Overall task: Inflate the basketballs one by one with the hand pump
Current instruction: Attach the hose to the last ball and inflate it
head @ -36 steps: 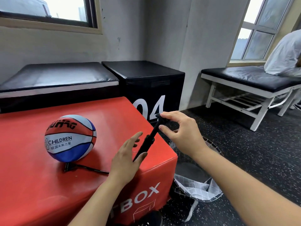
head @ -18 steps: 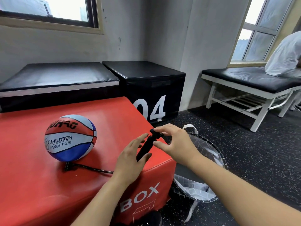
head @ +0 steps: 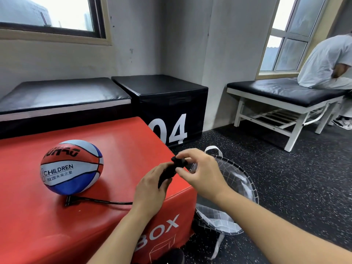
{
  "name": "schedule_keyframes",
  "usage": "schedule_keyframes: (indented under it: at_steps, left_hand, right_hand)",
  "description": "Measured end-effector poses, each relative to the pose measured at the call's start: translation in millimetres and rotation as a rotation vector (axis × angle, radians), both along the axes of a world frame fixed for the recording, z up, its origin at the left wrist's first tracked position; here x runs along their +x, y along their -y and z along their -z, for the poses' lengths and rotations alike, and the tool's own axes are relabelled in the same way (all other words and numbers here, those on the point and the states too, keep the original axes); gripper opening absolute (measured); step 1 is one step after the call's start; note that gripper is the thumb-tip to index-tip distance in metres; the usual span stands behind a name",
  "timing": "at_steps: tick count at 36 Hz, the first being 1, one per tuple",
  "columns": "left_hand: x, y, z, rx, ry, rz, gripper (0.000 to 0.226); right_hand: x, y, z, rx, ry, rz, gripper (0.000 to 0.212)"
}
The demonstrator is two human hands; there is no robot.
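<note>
A red, white and blue basketball (head: 71,167) marked CHILDREN lies on the red box (head: 118,141), somewhat squashed in shape. A thin black hose (head: 99,201) runs from under the ball toward my left hand. My left hand (head: 152,187) grips the barrel of the black hand pump (head: 168,171) near the box's right corner. My right hand (head: 202,168) pinches the pump's handle at the top, which sits pushed in close to the barrel.
A wire-rimmed mesh basket (head: 238,183) with grey cloth stands on the floor right of the box. Behind are a black box marked 04 (head: 171,103) and a black padded bench (head: 57,96). A person (head: 327,61) sits on a white-framed bench (head: 285,92) at the right.
My right hand has pushed the pump handle down toward my left hand, shortening the pump. The view has shifted right, bringing a seated person into sight.
</note>
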State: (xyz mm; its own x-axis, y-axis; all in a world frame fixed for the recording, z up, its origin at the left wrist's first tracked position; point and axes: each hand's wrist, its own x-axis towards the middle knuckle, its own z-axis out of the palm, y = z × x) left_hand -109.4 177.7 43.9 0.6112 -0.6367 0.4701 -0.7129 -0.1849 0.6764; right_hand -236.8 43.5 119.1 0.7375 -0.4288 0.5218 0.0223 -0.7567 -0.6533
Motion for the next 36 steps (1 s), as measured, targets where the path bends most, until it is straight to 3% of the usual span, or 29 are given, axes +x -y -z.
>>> schedule_keyframes:
  at_steps: [13,19,23,36]
  left_hand:
    - [1.1,3.7,0.5,-0.004,-0.019,0.016,0.054]
    - [7.0,-1.0,3.4,-0.045,-0.032,0.009,0.053]
    - [13.1,-11.6,3.9,-0.051,-0.061,-0.013,0.069]
    - [26.2,-25.8,6.9,-0.077,-0.065,-0.028,0.067]
  right_hand:
    - [-31.5,17.4,-49.4,0.131,0.351,0.134,0.023]
    - [-18.0,8.2,-52.8,0.011,0.286,0.05,0.033]
    - [-3.6,8.3,-50.9,-0.024,0.2,0.019,0.048]
    - [37.2,-5.8,-30.1,-0.134,-0.004,-0.062,0.051]
